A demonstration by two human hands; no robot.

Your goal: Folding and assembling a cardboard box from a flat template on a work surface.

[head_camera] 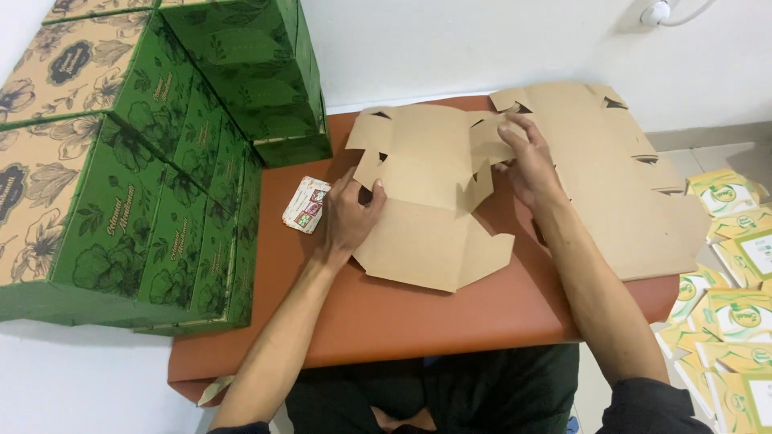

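Head view, looking down on an orange-brown tabletop (402,321): flat kraft-cardboard box blank (426,201) spread printed side down, long axis running roughly from eleven o'clock to five o'clock. Left hand (350,215) pressed on the blank's nine o'clock edge, fingers curled and thumb pinching a side flap near its fold line. Right hand (527,165) at about one o'clock, fingers spread and bent over an upper flap (486,141), apparently lifting it, though the grip under the fingertips hard to make out. Blank lying directly between both hands, left hand the nearer to its centre panel, right hand reaching farther out across the top. Beneath and beyond the right hand, a stack of further unfolded blanks (635,185) extending toward three o'clock. Small printed card (306,204) just beside the left hand at nine o'clock. Stacked green floral-patterned boxes (161,177) filling the ten o'clock corner. Yellow-and-white cartons (728,281) scattered on the floor at four o'clock. White wall behind.
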